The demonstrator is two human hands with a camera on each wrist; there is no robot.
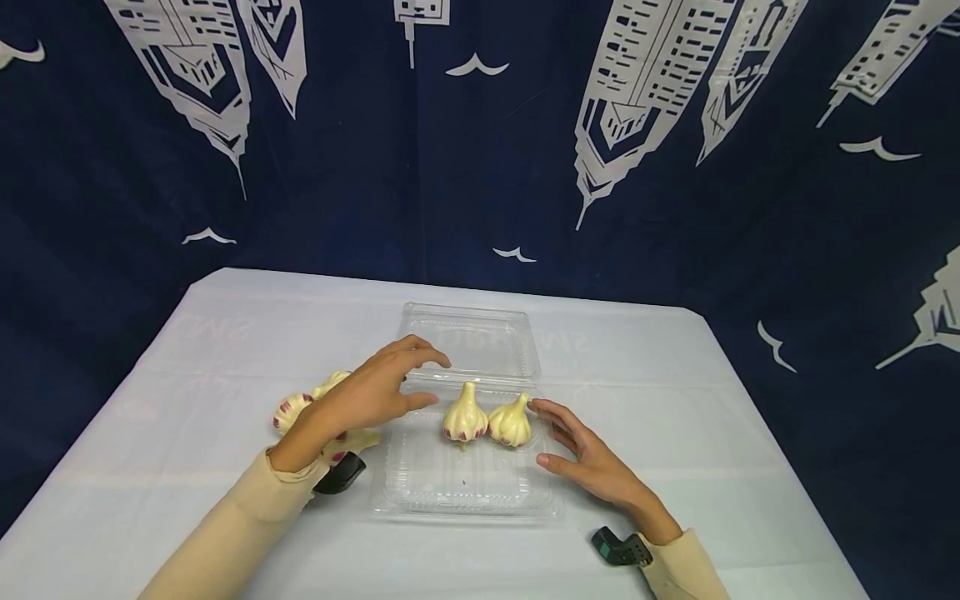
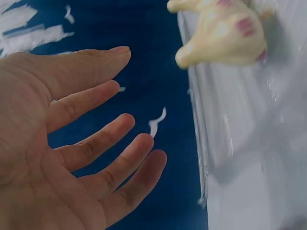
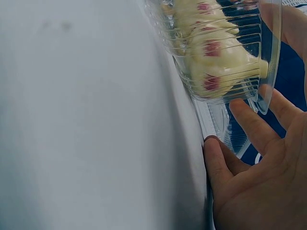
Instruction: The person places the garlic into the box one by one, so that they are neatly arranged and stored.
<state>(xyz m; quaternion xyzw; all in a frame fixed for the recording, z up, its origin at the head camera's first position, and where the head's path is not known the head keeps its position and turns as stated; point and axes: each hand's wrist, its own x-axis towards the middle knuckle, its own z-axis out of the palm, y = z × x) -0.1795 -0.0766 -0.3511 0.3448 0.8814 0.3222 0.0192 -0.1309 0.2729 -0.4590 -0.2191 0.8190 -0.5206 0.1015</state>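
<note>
Two garlic bulbs (image 1: 465, 417) (image 1: 510, 422) sit side by side in the base of a clear plastic clamshell box (image 1: 472, 492); its lid (image 1: 480, 337) lies folded back behind. My left hand (image 1: 382, 383) hovers over the box's left side, thumb and fingers apart, holding nothing. In the left wrist view its fingers (image 2: 127, 167) are spread, with the garlic bulbs (image 2: 230, 33) beyond them. My right hand (image 1: 588, 458) is at the box's right edge with loosely bent fingers; in the right wrist view its fingertips (image 3: 240, 108) are by the box wall, and contact is hard to tell.
More garlic bulbs (image 1: 292, 410) lie on the white tablecloth (image 1: 210, 400) left of the box, partly hidden by my left forearm. A dark blue curtain (image 1: 360, 200) with white printed buildings hangs behind the table. Each wrist wears a black strap.
</note>
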